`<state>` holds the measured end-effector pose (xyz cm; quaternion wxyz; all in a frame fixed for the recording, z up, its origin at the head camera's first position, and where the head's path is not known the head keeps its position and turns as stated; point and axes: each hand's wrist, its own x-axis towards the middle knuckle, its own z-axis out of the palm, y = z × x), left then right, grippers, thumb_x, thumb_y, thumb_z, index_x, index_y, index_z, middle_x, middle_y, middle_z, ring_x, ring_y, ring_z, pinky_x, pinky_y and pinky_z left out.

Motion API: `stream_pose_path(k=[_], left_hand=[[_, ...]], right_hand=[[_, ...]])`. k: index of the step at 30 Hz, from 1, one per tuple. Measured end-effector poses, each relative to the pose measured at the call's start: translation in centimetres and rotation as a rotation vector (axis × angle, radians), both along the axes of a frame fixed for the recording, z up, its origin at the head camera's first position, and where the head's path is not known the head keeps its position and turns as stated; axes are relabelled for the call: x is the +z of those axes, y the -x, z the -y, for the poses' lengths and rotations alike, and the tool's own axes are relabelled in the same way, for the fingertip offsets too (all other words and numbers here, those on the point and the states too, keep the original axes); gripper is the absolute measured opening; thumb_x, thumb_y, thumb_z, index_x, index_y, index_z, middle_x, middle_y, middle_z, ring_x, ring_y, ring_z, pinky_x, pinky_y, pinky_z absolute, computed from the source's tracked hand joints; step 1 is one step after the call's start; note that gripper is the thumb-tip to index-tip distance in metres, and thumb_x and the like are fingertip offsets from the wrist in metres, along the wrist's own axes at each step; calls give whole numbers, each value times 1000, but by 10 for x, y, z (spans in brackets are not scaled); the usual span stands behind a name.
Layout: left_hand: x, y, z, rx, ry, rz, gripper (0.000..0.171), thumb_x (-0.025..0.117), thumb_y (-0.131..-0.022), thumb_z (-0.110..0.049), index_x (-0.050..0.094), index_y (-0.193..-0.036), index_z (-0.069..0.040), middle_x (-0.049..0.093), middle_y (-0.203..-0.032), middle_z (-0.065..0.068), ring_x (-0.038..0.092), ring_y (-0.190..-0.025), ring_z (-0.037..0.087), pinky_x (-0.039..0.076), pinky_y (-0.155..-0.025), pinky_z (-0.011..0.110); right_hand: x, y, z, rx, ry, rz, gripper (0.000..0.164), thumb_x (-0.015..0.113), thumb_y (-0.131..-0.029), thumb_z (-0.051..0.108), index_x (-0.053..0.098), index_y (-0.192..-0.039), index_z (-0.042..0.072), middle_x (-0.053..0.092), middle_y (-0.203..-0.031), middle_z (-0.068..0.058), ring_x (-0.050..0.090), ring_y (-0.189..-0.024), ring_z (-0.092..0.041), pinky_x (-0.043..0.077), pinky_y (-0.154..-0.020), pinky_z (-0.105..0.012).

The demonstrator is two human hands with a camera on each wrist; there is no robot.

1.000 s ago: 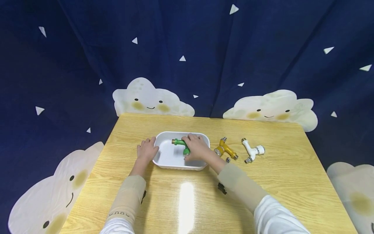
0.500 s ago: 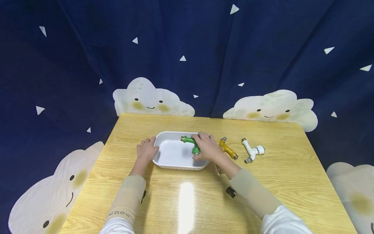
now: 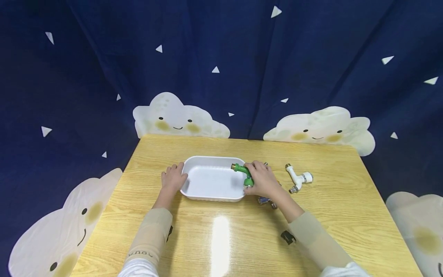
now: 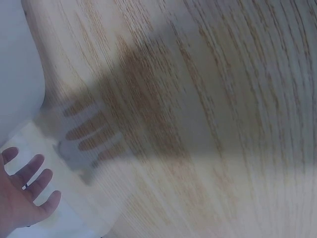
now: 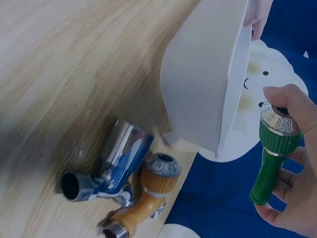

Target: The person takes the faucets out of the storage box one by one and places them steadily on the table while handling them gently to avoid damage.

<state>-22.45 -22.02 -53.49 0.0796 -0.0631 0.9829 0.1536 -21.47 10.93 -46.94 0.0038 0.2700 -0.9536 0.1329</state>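
My right hand (image 3: pixel 262 180) grips a green tap (image 3: pixel 248 181) above the right rim of a white tub (image 3: pixel 207 182). In the right wrist view, the thumb is on the tap's silver end and the fingers go round its green body (image 5: pixel 270 173). My left hand (image 3: pixel 173 177) stays at the tub's left rim, thumb hooked over the edge and fingers outside. The left wrist view shows those fingers (image 4: pixel 37 183) spread apart beside the tub's wall (image 4: pixel 20 64). No other thing lies inside the tub.
A chrome tap with blue parts (image 5: pixel 121 158) and a yellow tap (image 5: pixel 151 198) lie right of the tub, mostly hidden by my right hand in the head view. Further right lies a white tap (image 3: pixel 299 179). A dark blue curtain (image 3: pixel 221 50) hangs behind the wooden table (image 3: pixel 346 215).
My right hand has carried the green tap rightward, from over the tub's middle to its right rim, and now covers most of the yellow tap. My left hand has stayed in place.
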Motion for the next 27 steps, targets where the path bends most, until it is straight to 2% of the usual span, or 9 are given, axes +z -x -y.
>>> stream_pose_path(k=[10,19,27], left_hand=[[-3,1,1,6,-4,-10,54,43,-90,-34,34,-139,-14,44,-130,20,39,-117,38,29,-94,60],[-2,1,0,5,-9,-10,54,42,-89,-33,35,-139,-14,45,-130,19,40,-116,38,29,-94,60],[-1,0,0,8,-17,-9,54,42,-88,-32,34,-139,-13,43,-132,19,38,-119,39,28,-95,60]], right_hand=[[-2,-3,-25,-40,32,10,86,78,-60,44,44,-130,10,49,-114,-13,46,-103,-29,34,-89,-54],[-2,-10,-45,-76,44,3,88,80,-59,45,44,-131,8,49,-117,-17,46,-107,-32,34,-89,-57],[-9,-14,-63,-131,48,-1,89,79,-58,42,44,-131,5,50,-116,-18,45,-108,-33,32,-91,-58]])
